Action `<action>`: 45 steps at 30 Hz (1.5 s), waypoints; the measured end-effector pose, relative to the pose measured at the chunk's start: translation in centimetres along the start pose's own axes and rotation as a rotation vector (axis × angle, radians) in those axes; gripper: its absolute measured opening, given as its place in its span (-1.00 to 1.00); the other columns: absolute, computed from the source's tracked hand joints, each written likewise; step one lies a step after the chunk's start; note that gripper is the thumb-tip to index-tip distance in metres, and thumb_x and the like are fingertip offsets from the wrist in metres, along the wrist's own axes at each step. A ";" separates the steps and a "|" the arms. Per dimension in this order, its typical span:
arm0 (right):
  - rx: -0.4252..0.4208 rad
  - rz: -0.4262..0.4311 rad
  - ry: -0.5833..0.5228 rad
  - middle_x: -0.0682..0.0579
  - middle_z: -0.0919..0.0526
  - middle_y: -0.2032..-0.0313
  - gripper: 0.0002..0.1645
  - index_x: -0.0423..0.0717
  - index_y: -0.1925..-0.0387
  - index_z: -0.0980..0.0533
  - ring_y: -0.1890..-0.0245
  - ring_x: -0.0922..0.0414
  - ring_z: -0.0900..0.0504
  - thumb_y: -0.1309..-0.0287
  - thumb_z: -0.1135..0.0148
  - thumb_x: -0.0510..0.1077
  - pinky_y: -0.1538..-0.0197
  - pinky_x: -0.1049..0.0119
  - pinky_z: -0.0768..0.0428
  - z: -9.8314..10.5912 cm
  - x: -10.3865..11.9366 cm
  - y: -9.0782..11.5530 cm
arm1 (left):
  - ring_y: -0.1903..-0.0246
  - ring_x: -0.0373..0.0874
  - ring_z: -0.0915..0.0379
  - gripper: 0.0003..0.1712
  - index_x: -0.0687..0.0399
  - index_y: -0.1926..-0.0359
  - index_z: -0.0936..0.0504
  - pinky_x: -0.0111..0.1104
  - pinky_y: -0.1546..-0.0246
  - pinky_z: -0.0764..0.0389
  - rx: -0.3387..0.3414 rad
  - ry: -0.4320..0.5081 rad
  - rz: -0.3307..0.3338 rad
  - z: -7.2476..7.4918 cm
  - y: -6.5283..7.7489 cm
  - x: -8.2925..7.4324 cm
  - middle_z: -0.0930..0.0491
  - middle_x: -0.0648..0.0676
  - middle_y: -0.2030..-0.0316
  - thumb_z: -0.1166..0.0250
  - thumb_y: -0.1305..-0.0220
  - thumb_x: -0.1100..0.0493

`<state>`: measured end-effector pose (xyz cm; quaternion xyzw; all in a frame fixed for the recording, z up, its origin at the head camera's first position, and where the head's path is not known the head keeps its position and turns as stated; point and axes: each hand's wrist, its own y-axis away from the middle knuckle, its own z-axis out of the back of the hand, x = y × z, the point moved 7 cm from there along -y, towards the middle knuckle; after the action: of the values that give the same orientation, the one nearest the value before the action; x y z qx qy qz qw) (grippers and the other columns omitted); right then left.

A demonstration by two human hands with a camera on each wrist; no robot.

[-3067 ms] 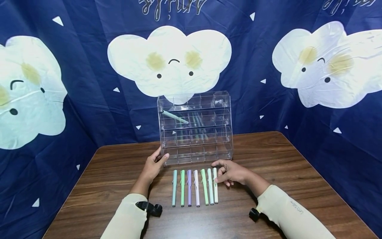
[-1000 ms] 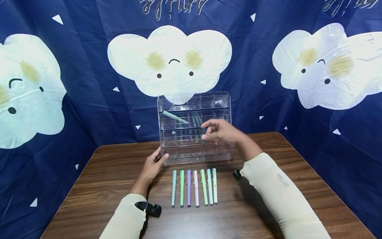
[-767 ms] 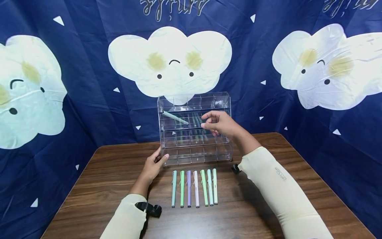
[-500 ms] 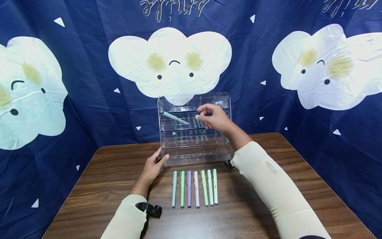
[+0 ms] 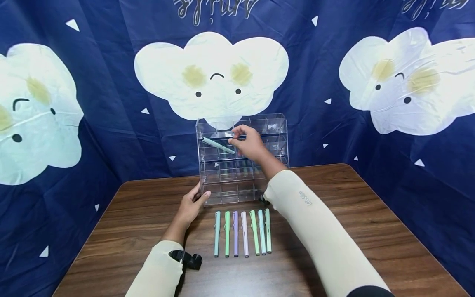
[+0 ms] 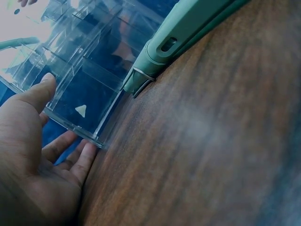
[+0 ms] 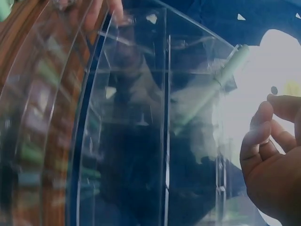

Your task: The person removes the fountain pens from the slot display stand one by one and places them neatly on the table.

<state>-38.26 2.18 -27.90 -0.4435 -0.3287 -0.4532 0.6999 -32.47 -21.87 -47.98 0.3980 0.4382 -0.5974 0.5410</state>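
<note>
A clear acrylic tiered rack with divided compartments stands on the table. My left hand grips its lower left side; in the left wrist view, the thumb lies over the front edge and fingers touch the side near the base. A pale teal pen lies slanted across an upper tier. Just right of that pen hovers my right hand, fingers bent and a gap between thumb and index finger. In the right wrist view the right hand holds nothing, apart from the slanted pen.
In front of the rack, several pens lie side by side: teal, green, purple, pale pink and more greenish ones. A blue curtain with clouds hangs behind the wooden table.
From beside the row of pens, my right hand has risen to the rack's upper tiers and then moved left toward the slanted pen. My left hand has stayed on the rack.
</note>
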 end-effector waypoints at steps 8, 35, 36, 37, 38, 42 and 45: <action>-0.008 -0.032 0.082 -0.10 -0.62 -0.22 -0.51 -0.17 -0.36 -0.56 0.51 0.04 -0.67 -0.53 -0.39 -0.12 0.29 0.11 -0.78 -3.4 -0.2 -0.7 | -0.54 0.24 -0.40 -0.12 -0.20 -0.75 -0.15 0.05 -0.48 -0.48 0.014 -0.015 -0.004 0.1 0.2 0.0 -0.42 0.31 -0.57 -0.34 -0.61 -0.10; -0.144 -0.093 0.063 -0.16 -0.69 -0.27 -0.56 -0.08 -0.23 -0.67 0.34 0.01 -0.76 -0.44 -0.48 -0.01 0.33 0.27 -0.67 -6.9 -0.4 -0.2 | -0.52 0.25 -0.44 -0.15 -0.20 -0.74 -0.20 0.08 -0.46 -0.51 -0.005 -0.021 -0.027 0.1 0.1 -0.3 -0.47 0.30 -0.54 -0.34 -0.61 -0.07; -0.141 -0.103 0.058 -0.16 -0.68 -0.28 -0.57 -0.06 -0.22 -0.67 0.34 0.01 -0.75 -0.44 -0.48 -0.01 0.32 0.26 -0.68 -7.0 -0.5 -0.2 | -0.53 0.25 -0.43 -0.15 -0.20 -0.74 -0.19 0.09 -0.46 -0.50 -0.004 -0.024 -0.025 0.1 0.1 -0.4 -0.46 0.29 -0.55 -0.34 -0.61 -0.07; -0.137 -0.111 0.056 -0.15 -0.68 -0.28 -0.59 -0.04 -0.21 -0.67 0.34 0.00 -0.76 -0.45 -0.47 0.00 0.32 0.24 -0.69 -7.1 -0.6 -0.3 | -0.53 0.24 -0.43 -0.15 -0.20 -0.74 -0.19 0.09 -0.47 -0.50 -0.002 -0.024 -0.024 0.1 0.1 -0.4 -0.46 0.29 -0.55 -0.34 -0.61 -0.06; -0.139 -0.113 0.066 -0.15 -0.68 -0.28 -0.59 -0.04 -0.21 -0.68 0.30 0.02 -0.75 -0.45 -0.47 0.01 0.28 0.23 -0.69 -7.1 -0.7 -0.3 | -0.53 0.23 -0.43 -0.16 -0.21 -0.74 -0.19 0.09 -0.47 -0.50 -0.002 -0.022 -0.017 0.1 0.1 -0.3 -0.46 0.28 -0.55 -0.34 -0.61 -0.05; -0.154 -0.105 0.096 -0.14 -0.71 -0.25 -0.63 -0.03 -0.16 -0.70 0.08 -0.01 -0.77 -0.47 -0.45 0.05 0.10 0.14 -0.69 -7.1 -0.9 -0.4 | -0.53 0.25 -0.43 -0.15 -0.19 -0.74 -0.19 0.10 -0.46 -0.52 -0.009 -0.030 -0.014 0.1 0.1 -0.3 -0.46 0.29 -0.55 -0.34 -0.61 -0.06; -0.171 -0.089 0.096 -0.14 -0.73 -0.21 -0.67 -0.06 -0.07 -0.71 -0.04 -0.07 -0.75 -0.47 -0.45 0.05 -0.02 0.05 -0.68 -6.9 -0.9 -0.5 | -0.51 0.25 -0.45 -0.15 -0.20 -0.74 -0.21 0.09 -0.43 -0.54 -0.016 -0.030 -0.014 0.1 0.1 -0.3 -0.48 0.29 -0.54 -0.36 -0.59 -0.08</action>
<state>-38.67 -3.99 -31.25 -0.4642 -0.2741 -0.5311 0.6537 -32.33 -21.88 -47.65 0.3814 0.4376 -0.6035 0.5466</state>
